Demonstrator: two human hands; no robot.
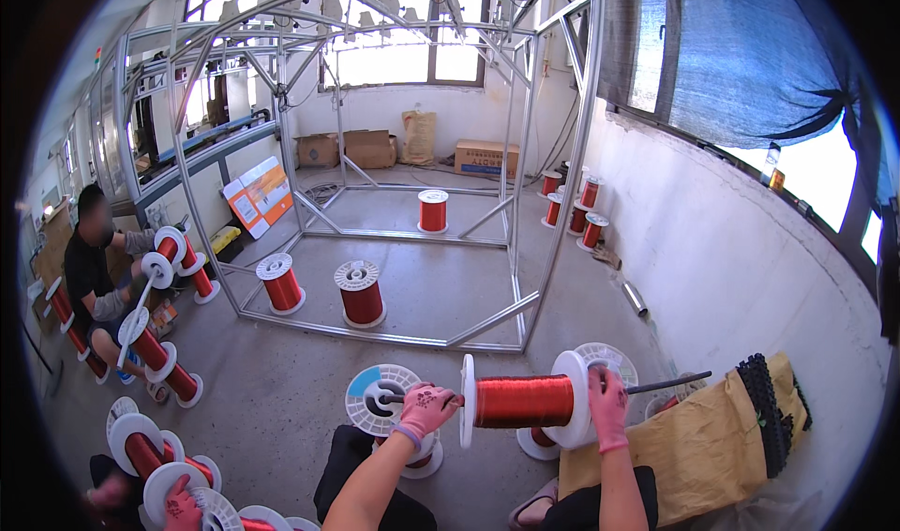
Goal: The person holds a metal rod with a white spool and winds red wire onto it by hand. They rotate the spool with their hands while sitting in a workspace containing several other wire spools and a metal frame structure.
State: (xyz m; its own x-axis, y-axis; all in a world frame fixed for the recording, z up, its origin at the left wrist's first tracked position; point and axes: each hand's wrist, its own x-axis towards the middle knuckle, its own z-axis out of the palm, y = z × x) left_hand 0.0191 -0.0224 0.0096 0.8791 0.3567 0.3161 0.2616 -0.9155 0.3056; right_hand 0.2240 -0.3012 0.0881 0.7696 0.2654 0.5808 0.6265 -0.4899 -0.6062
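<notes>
Head view, workshop floor. Both hands wear pink knit gloves.

Left hand (427, 407): fingers curled shut around the left end of a dark metal rod (670, 382) that passes through the core of a large spool of red-orange enamelled wire with white plastic flanges (523, 401). The rod lies roughly horizontal; its far end sticks out to the right past the spool.

Right hand (607, 403): pressed against the outer face of the spool's right flange, fingers closed at the rod where it exits the core. Whether the fingers wrap the rod itself or only the flange hub, I cannot tell.

Spool position: held in the air between the two hands, axis sideways, above the grey concrete floor (281, 381) and in front of the person's knees.

Just behind the left hand: an empty white spool with a blue patch on its flange (380, 397), standing on end. Right of the knees: a brown paper sack (694, 447) laid flat, with a black studded strip (767, 409) on it.

Further back: an aluminium frame structure (412, 156) with three upright red wire spools (360, 294) inside it on the floor. At left, a seated person in a black shirt (89, 269) handles similar spools.
</notes>
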